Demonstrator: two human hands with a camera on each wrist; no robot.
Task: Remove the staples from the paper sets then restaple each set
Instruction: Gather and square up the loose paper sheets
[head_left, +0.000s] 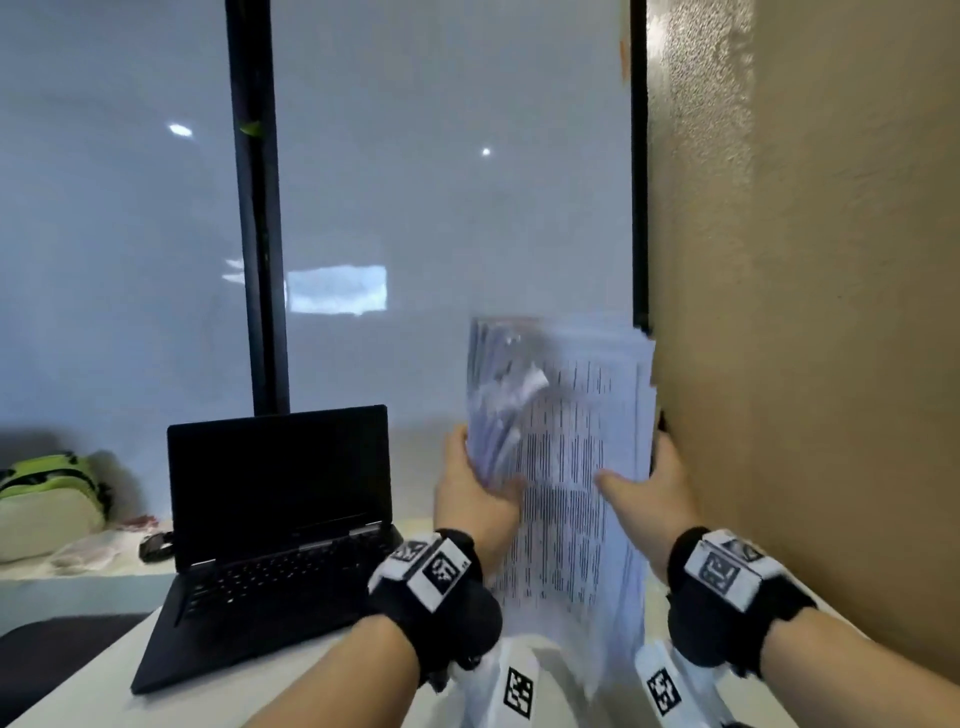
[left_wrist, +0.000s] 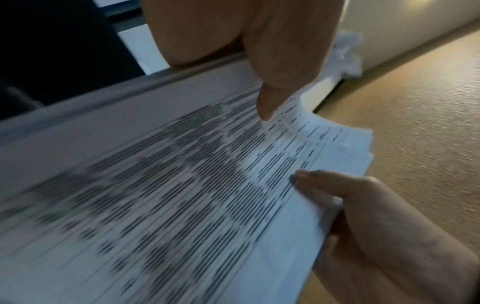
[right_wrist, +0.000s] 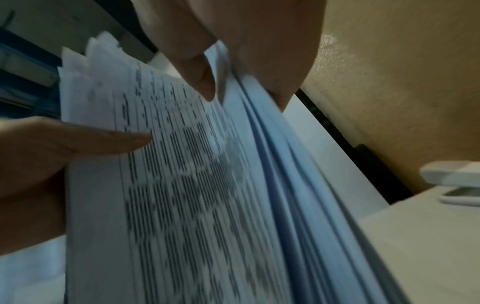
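A thick stack of printed paper sets (head_left: 566, 467) stands upright above the table, close to the tan wall. My left hand (head_left: 483, 483) grips its left edge, thumb on the printed front sheet. My right hand (head_left: 639, 483) grips the right edge in the same way. In the left wrist view the stack (left_wrist: 182, 195) is blurred, with the left thumb (left_wrist: 270, 98) bending a top corner. In the right wrist view the stack's (right_wrist: 182, 185) sheets fan apart at the edge under the right hand's fingers (right_wrist: 202, 82). No staple can be made out.
An open black laptop (head_left: 280, 519) sits on the white table (head_left: 104, 691) to the left of the hands. A green and white bag (head_left: 47, 499) lies far left. The tan wall (head_left: 805, 364) is close on the right. A white stapler-like object (right_wrist: 451, 181) rests by the wall.
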